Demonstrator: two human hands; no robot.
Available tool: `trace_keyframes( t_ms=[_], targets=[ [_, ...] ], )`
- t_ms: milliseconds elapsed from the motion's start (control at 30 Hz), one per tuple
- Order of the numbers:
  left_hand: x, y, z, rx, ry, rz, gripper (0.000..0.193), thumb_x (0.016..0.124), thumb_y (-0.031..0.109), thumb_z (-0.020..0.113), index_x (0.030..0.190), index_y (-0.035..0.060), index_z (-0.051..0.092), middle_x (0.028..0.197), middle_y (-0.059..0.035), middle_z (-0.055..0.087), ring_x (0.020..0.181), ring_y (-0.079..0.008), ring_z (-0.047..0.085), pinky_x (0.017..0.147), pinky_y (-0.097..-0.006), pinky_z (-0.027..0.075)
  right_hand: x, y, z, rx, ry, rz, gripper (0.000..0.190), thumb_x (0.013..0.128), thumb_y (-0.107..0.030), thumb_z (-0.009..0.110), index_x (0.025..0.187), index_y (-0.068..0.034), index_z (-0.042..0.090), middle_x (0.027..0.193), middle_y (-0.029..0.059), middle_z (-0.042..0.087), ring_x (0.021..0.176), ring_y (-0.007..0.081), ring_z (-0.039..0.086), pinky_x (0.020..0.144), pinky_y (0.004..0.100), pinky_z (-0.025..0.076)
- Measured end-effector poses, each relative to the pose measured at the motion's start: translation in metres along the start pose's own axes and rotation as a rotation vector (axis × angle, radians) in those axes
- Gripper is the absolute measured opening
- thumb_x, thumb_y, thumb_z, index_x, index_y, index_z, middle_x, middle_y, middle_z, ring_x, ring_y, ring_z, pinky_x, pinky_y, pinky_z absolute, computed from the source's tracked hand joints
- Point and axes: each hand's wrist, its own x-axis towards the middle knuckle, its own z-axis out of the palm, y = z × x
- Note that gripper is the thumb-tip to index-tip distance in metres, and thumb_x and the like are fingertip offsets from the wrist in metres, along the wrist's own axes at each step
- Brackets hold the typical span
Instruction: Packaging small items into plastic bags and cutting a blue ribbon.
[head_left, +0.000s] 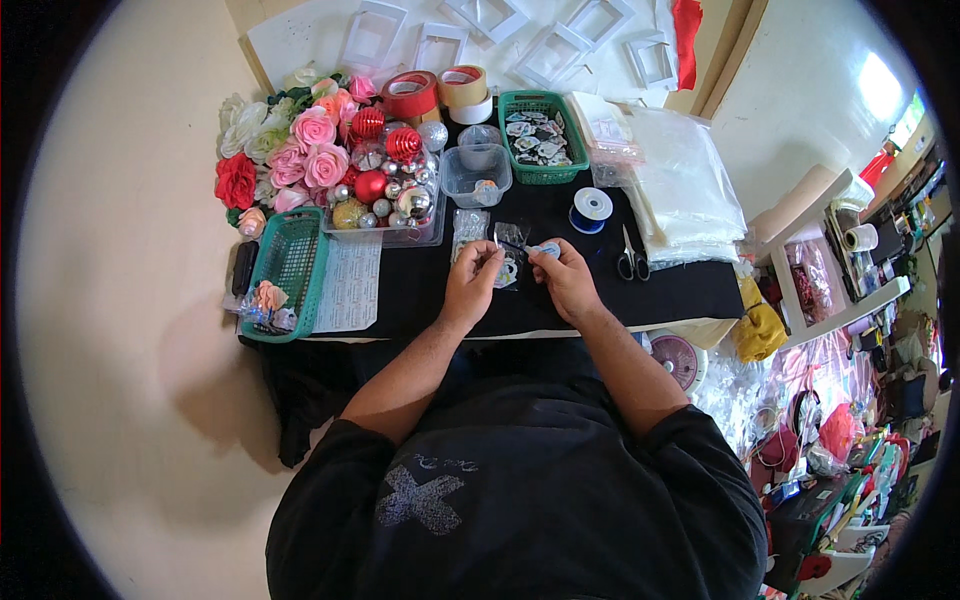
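Observation:
My left hand (475, 274) pinches one end of a thin dark blue ribbon (511, 244) between thumb and fingers. Pinched in my right hand (559, 270) is a small round white and light-blue tag (547, 249), close to the ribbon's other end. Beneath and between the hands, a clear plastic packet (507, 276) with a printed cutout lies on the black cloth (420, 285). Another clear packet (470, 223) is just beyond my left hand. A spool of blue ribbon (591, 210) and a pair of scissors (631, 259) lie to the right of my right hand.
Green baskets stand at left (319, 281) and back (544, 174). Near them are a plastic box of Christmas balls (390, 234), artificial roses (315, 127), tape rolls (409, 94), a clear tub (475, 176) and stacked plastic bags (682, 180). White frames (555, 56) lie behind.

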Motion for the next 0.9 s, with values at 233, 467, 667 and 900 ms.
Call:
trace_keyframes(
  t_ms=[233, 467, 667, 900],
  targets=[
    [0.0, 0.0005, 0.001, 0.11, -0.025, 0.032, 0.012, 0.095, 0.013, 0.061, 0.102, 0.0029, 0.058, 0.087, 0.0011, 0.059, 0.077, -0.0046, 0.056, 0.068, -0.0211, 0.046, -0.0029, -0.0017, 0.0047, -0.121, -0.038, -0.004, 0.013, 0.091, -0.014, 0.068, 0.092, -0.008, 0.057, 0.078, -0.0022, 0.055, 0.069, 0.007, 0.051, 0.064, 0.0233, 0.04],
    [0.0005, 0.001, 0.0001, 0.082, -0.005, -0.014, 0.012, 0.095, 0.011, 0.061, 0.101, 0.0023, 0.058, 0.087, 0.0008, 0.06, 0.078, -0.0048, 0.056, 0.069, -0.0208, 0.045, -0.0032, -0.0043, 0.004, -0.126, -0.041, -0.003, 0.014, 0.091, -0.016, 0.068, 0.09, -0.01, 0.056, 0.076, -0.0035, 0.053, 0.068, 0.006, 0.049, 0.063, 0.0226, 0.039],
    [0.001, -0.0015, 0.0009, 0.064, 0.02, 0.03, 0.011, 0.095, 0.011, 0.062, 0.1, 0.0029, 0.058, 0.087, 0.0011, 0.059, 0.077, -0.0042, 0.055, 0.069, -0.0203, 0.045, -0.0045, -0.0063, 0.005, -0.097, -0.06, 0.025, 0.014, 0.092, -0.016, 0.068, 0.091, -0.01, 0.056, 0.077, -0.0031, 0.053, 0.068, 0.0061, 0.049, 0.063, 0.0224, 0.038],
    [-0.0005, 0.0024, 0.0002, 0.06, 0.015, -0.054, 0.009, 0.095, 0.01, 0.061, 0.101, 0.0039, 0.058, 0.092, -0.0001, 0.06, 0.085, -0.0068, 0.057, 0.079, -0.0226, 0.045, -0.0053, -0.0068, 0.0048, -0.082, -0.081, 0.019, 0.013, 0.092, -0.016, 0.067, 0.094, -0.009, 0.057, 0.079, -0.002, 0.055, 0.07, 0.0071, 0.05, 0.064, 0.0229, 0.039]
  ],
)
